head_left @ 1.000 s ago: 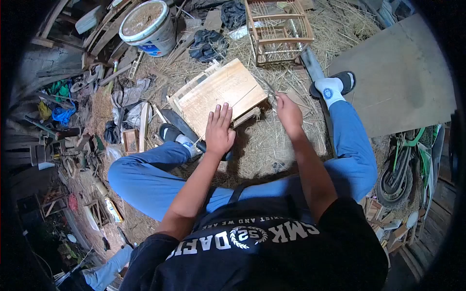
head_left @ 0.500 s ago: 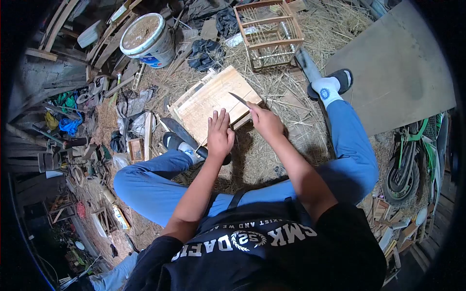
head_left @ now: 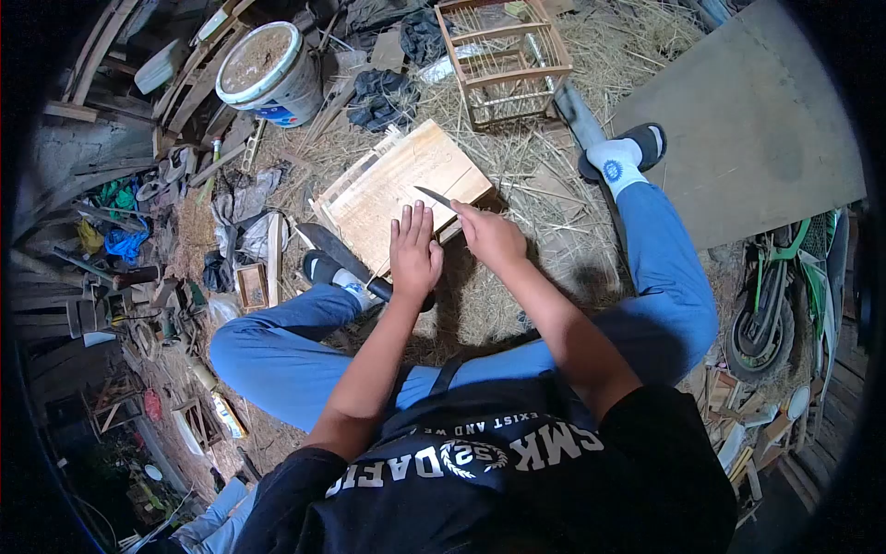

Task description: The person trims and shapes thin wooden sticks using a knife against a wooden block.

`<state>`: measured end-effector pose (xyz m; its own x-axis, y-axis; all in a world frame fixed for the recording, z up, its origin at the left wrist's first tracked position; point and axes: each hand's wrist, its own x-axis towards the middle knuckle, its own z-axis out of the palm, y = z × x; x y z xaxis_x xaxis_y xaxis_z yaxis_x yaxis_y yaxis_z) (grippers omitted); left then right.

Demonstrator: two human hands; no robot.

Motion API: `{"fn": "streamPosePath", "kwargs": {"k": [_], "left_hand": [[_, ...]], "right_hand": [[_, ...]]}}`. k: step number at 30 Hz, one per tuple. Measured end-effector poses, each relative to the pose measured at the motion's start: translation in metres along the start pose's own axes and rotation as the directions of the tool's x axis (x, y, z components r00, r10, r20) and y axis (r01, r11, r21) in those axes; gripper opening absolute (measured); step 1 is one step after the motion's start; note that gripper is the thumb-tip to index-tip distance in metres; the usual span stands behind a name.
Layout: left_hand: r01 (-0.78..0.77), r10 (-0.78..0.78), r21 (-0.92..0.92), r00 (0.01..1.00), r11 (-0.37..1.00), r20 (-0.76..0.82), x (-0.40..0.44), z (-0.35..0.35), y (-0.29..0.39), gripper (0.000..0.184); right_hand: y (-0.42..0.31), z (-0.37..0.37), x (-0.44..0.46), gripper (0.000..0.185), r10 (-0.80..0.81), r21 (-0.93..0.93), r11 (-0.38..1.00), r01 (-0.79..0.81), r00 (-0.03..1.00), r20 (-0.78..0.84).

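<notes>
A pale wooden board [head_left: 392, 198] lies on raised wood in front of me, tilted in view. My left hand [head_left: 415, 251] rests at its near edge, fingers stretched out flat, holding nothing visible. My right hand [head_left: 496, 240] is wrapped around the handle of a small knife [head_left: 432, 195]. The dark blade points left over the board, just beyond my left fingertips. Whether its edge touches the wood I cannot tell. A large machete [head_left: 334, 246] with a black handle lies beside the board's left side, its handle partly behind my left hand.
A slatted wooden cage [head_left: 506, 69] stands on the straw beyond the board. A filled white bucket [head_left: 277, 78] is at the back left. A flat grey sheet [head_left: 748, 129] lies to the right, near a green bike [head_left: 771, 305]. Scrap wood and tools litter the left side.
The knife and my right hand have shifted left and slightly nearer to me, the blade lying flatter across the view. My left hand stays flat in almost the same place.
</notes>
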<state>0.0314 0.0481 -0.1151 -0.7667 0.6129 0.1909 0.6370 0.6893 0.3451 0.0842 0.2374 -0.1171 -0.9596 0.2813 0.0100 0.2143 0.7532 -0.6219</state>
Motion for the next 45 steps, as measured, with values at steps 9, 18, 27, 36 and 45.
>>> {"fn": "streamPosePath", "kwargs": {"k": [9, 18, 27, 36, 45], "left_hand": [[0.015, -0.015, 0.042, 1.000, 0.999, 0.004, 0.002, 0.003, -0.001, 0.075], [0.007, -0.006, 0.024, 1.000, 1.000, -0.019, 0.002, 0.002, -0.002, 0.076], [0.001, 0.000, 0.032, 1.000, 0.999, -0.031, 0.000, 0.002, -0.003, 0.075], [0.007, -0.006, 0.055, 1.000, 0.998, -0.014, -0.001, 0.000, -0.002, 0.076], [0.017, -0.017, 0.013, 1.000, 1.000, -0.009, -0.002, 0.002, 0.000, 0.076]], "right_hand": [[0.003, -0.014, 0.012, 0.033, 0.085, -0.026, 0.996, -0.085, 0.996, -0.005], [0.018, -0.004, 0.020, 0.032, 0.056, -0.035, 0.998, -0.057, 0.998, -0.039], [0.029, -0.001, 0.023, 0.031, 0.077, 0.060, 0.996, -0.066, 0.978, -0.194], [0.036, -0.007, 0.025, 0.031, 0.158, 0.027, 0.987, -0.155, 0.969, -0.191], [0.053, -0.041, 0.029, 0.035, 0.394, 0.109, 0.916, -0.385, 0.916, -0.075]]}}
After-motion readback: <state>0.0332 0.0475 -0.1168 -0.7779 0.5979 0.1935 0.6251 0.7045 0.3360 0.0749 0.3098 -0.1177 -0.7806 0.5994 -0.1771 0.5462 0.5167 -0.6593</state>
